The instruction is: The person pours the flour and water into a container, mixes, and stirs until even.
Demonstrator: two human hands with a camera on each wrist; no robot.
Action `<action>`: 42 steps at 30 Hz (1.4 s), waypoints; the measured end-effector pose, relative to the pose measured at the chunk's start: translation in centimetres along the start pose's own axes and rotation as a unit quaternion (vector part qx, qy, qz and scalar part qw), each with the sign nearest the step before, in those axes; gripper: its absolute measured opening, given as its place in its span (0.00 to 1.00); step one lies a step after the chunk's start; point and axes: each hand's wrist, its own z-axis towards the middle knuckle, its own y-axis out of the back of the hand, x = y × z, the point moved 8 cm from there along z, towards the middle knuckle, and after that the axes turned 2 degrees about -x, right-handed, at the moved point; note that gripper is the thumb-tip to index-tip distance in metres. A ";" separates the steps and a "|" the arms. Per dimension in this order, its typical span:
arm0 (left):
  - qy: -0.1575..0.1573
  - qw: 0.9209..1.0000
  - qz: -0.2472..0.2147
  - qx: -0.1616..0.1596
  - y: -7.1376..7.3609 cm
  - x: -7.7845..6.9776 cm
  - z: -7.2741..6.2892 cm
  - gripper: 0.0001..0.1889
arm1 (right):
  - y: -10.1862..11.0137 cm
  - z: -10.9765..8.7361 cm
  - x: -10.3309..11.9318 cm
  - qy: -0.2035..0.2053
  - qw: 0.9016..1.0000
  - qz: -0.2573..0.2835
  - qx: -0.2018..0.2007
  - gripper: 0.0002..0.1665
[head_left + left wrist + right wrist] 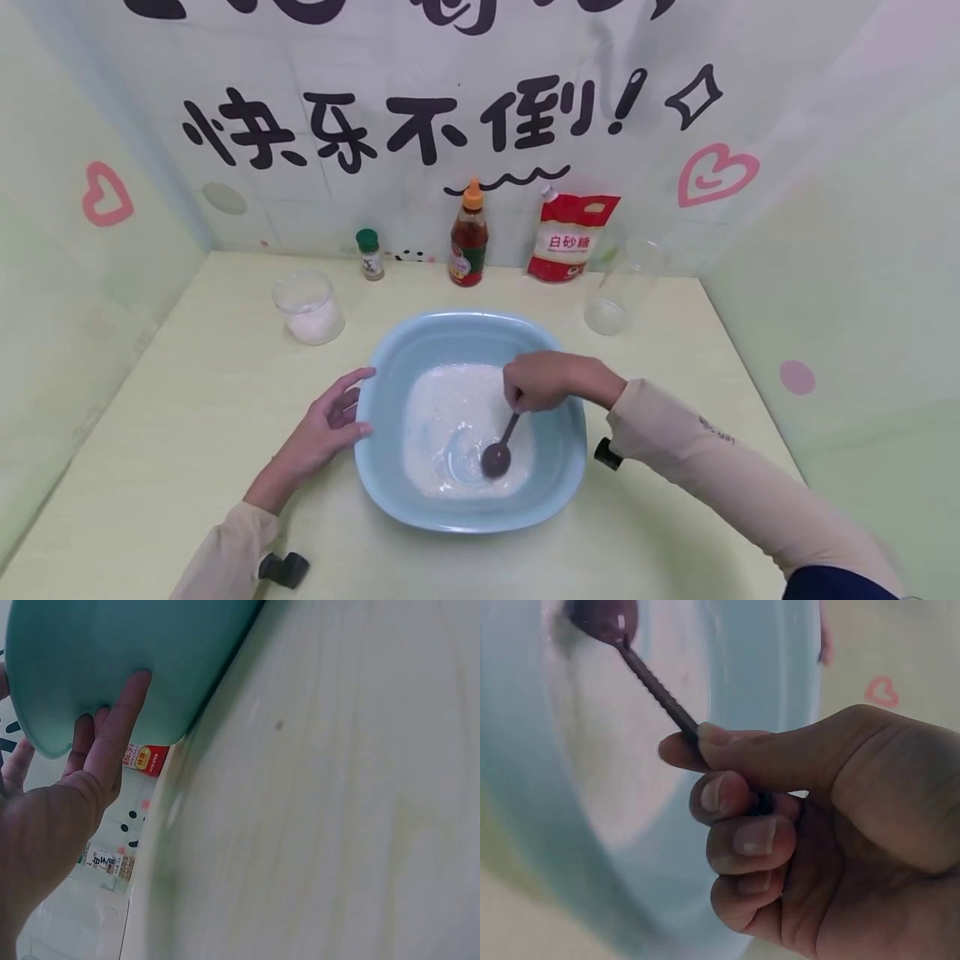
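A light blue plastic basin [382, 500] stands on the table with a white, wet-looking mixture [450, 400] spread over its bottom. My right hand [543, 381] grips a brown spoon [496, 459] by its thin handle over the basin's right side. In the right wrist view, the thumb and forefinger pinch the ribbed handle [660, 694] and the other fingers curl round its end. The spoon's round bowl is down at the mixture. At the basin's left side, my left hand [322, 433] rests against the outer wall [75, 652], its fingers [120, 724] fairly straight.
Behind the basin stand a glass bowl of white powder [315, 321], a green-capped shaker [370, 254], an orange-capped sauce bottle [468, 237], a red and white sugar pouch [570, 237] and a tall clear cup [607, 312]. Walls [847, 333] enclose the table at the back and sides.
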 end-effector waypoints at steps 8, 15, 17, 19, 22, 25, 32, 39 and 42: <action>-0.008 1.000 -0.005 -0.002 0.0 -0.3 0.3 0.37 | 3.8 -0.4 -3.7 -0.064 0.995 -0.029 -0.073 0.02; -0.002 1.000 -0.010 -0.004 0.0 0.1 0.2 0.38 | 3.9 1.8 -1.5 -0.010 0.994 -0.026 -0.110 0.06; -0.001 1.000 -0.010 -0.005 0.0 0.2 0.1 0.38 | 3.4 2.3 -0.3 0.012 0.994 -0.025 -0.103 0.08; -0.001 1.000 -0.011 -0.004 0.1 0.2 0.1 0.38 | 2.7 2.6 1.0 0.027 0.995 -0.029 -0.092 0.09; 0.000 1.000 -0.013 -0.003 0.1 0.3 0.1 0.38 | 1.6 2.5 2.4 0.030 0.996 -0.033 -0.072 0.09; 0.001 1.000 -0.013 -0.003 0.0 0.3 0.1 0.38 | 0.7 1.9 3.1 0.023 0.998 -0.026 -0.055 0.08; -0.007 1.000 -0.015 0.003 -0.1 0.0 0.3 0.38 | 0.2 0.1 0.5 0.009 1.000 -0.003 -0.024 0.06; -0.005 1.000 -0.013 0.001 0.0 -0.2 0.2 0.37 | 2.9 -0.5 -3.6 -0.049 0.995 0.002 -0.085 0.05; -0.007 1.000 -0.016 0.002 -0.1 -0.3 0.2 0.37 | 3.4 0.2 -3.5 -0.040 0.994 -0.001 -0.099 0.06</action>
